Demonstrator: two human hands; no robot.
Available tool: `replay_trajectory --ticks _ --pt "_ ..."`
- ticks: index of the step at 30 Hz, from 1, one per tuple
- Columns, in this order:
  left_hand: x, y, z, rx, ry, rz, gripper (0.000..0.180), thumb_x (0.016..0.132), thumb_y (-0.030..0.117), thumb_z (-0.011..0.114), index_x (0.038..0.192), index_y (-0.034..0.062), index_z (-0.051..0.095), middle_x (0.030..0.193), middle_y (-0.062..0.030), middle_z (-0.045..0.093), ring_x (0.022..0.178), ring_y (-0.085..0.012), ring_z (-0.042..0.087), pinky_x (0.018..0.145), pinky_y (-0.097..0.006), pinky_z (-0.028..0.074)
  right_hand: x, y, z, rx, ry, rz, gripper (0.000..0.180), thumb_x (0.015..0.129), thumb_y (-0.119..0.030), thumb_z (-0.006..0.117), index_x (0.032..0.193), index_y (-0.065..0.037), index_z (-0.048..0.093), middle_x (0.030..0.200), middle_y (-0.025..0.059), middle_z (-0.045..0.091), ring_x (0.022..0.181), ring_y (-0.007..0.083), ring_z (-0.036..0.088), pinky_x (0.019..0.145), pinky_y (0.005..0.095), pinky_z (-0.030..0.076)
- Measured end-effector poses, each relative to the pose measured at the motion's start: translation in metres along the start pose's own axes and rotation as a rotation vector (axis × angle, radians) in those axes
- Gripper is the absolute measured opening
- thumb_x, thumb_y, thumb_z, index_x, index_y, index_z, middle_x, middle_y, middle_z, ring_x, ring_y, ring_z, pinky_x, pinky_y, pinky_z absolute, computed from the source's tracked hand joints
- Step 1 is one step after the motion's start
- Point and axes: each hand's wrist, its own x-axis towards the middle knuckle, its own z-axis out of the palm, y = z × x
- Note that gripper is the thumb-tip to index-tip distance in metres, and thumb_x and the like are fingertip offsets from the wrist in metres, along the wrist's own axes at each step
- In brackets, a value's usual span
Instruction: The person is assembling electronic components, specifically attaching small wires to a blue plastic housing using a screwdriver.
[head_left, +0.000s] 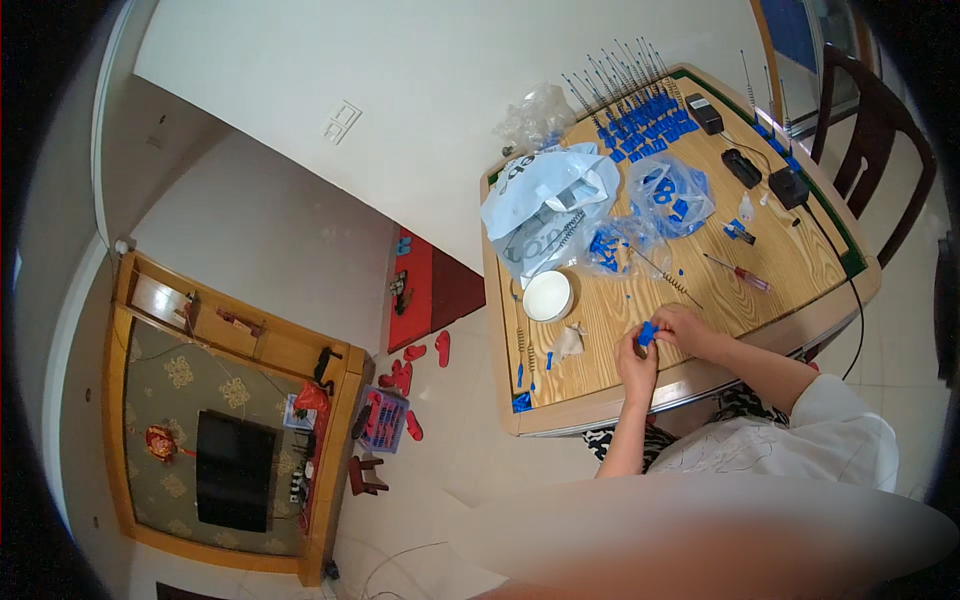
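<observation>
Near the table's front edge, both hands meet around a small blue plastic piece (647, 333). My left hand (635, 362) is closed on its lower side. From the right, my right hand (681, 330) pinches at the same piece; the fingertips are partly hidden. Just beyond them lies a spring with a thin rod (668, 277). A screwdriver (740, 272) with a red handle rests to the right. On the left are a crumpled whitish scrap (570, 342) and a white bowl (548, 297). Clear bags of blue pieces (672, 195) sit farther back.
Rows of blue pieces with upright springs (640, 125) stand at the far edge. A light blue plastic bag (550, 205) lies at the back left. Black adapters (788, 187) with cords are on the right, near a dark wooden chair (880, 160). Something blurred fills the lower edge.
</observation>
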Motion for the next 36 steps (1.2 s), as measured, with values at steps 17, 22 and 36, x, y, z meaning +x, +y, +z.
replay_trajectory --ticks 17,22,36 --pt "0.093 -0.046 -0.004 0.161 -0.031 0.156 0.019 0.076 0.008 0.063 0.092 -0.0023 0.062 0.087 -0.0180 0.061 0.079 -0.0342 0.058 0.073 -0.041 0.046 0.012 -0.007 0.002 -0.124 -0.114 -0.054 0.027 0.076 -0.018 0.064 0.101 -0.010 0.061 0.088 0.0109 0.058 0.086 0.0304 0.057 0.077 0.0391 0.045" --pt "0.103 -0.030 -0.002 0.406 -0.286 0.172 0.013 0.076 0.004 0.056 0.086 -0.0032 0.061 0.089 -0.0196 0.060 0.085 -0.0358 0.058 0.075 -0.043 0.047 0.009 0.000 -0.001 -0.108 -0.098 -0.047 0.027 0.076 -0.018 0.065 0.101 -0.009 0.060 0.088 0.0111 0.059 0.086 0.0305 0.057 0.077 0.0393 0.046" --pt "0.103 -0.025 -0.013 0.748 -0.417 0.506 0.012 0.078 0.005 0.053 0.086 -0.0015 0.057 0.085 -0.0185 0.059 0.079 -0.0339 0.060 0.068 -0.041 0.051 0.012 0.001 -0.002 -0.063 -0.120 -0.069 0.028 0.074 -0.017 0.066 0.101 -0.009 0.060 0.087 0.0112 0.059 0.084 0.0305 0.058 0.075 0.0388 0.046"
